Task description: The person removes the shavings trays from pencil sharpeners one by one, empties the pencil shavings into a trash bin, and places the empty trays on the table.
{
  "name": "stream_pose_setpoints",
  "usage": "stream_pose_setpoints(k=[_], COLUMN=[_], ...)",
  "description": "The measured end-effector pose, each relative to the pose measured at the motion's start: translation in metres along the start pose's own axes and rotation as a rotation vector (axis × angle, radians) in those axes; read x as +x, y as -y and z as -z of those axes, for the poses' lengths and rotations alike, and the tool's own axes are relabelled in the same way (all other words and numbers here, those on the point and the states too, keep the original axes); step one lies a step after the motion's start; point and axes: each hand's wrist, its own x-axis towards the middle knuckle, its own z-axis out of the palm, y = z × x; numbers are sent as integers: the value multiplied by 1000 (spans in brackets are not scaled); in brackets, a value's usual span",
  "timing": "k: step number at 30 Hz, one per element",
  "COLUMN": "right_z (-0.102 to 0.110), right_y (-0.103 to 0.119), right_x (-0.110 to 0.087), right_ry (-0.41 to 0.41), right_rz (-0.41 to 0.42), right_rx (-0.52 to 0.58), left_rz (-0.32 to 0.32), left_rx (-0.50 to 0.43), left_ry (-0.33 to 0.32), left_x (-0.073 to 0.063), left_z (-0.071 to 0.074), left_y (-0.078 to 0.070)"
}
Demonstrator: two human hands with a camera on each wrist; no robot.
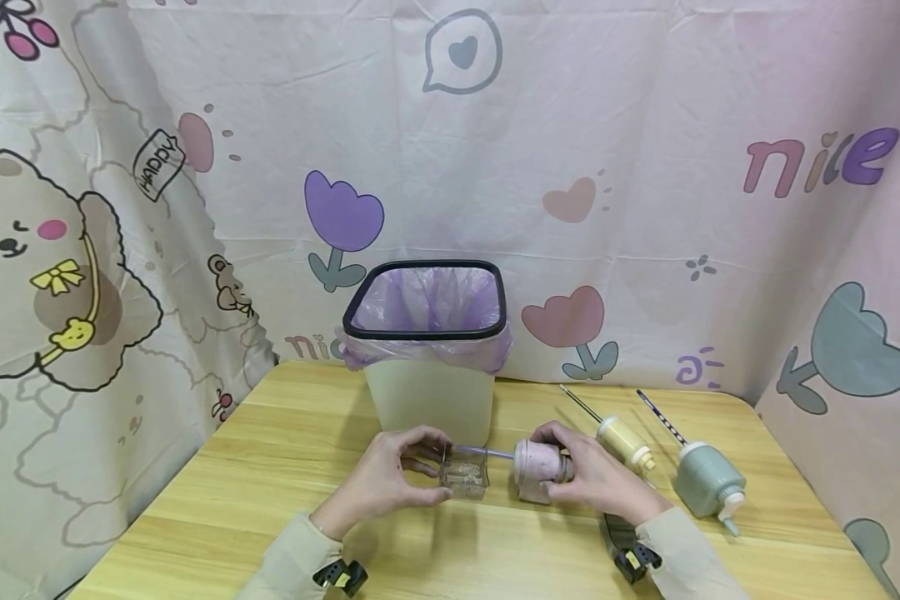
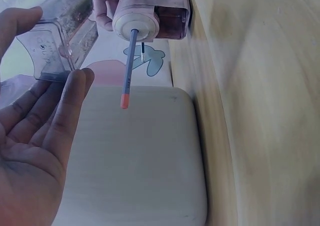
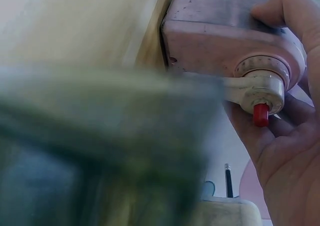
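Note:
My left hand (image 1: 386, 475) holds a clear plastic shavings box (image 1: 465, 477) between thumb and fingers, with specks of residue on its walls. My right hand (image 1: 588, 475) grips a pink crank pencil sharpener (image 1: 534, 467) lying on its side just to the right. A purple pencil (image 2: 128, 69) with a coral end sticks out of the sharpener's round front, pointing left. Below that front, the left wrist view shows an open recess in the body. From the right wrist view, the white crank handle (image 3: 262, 91) and its red tip face my right palm.
A cream trash bin (image 1: 431, 392) with a black rim and purple liner stands behind the hands. To the right lie a yellow sharpener (image 1: 624, 442) and a grey-green sharpener (image 1: 708, 479), each with a pencil in it. A printed cloth (image 1: 645, 250) hangs behind the wooden table (image 1: 285, 467).

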Motion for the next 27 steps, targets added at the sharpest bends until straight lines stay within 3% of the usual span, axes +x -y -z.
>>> stream_pose_setpoints(k=[21,27], right_z=[7,11], right_y=[-3,1], right_x=[6,5], right_ry=[40,63], right_rz=[27,27], right_rx=[-27,-30], left_rz=[-3,-34], left_rx=[-4,5], left_ry=[-41,-54], left_x=[-2,-1], left_z=[7,11], left_y=[0,-2])
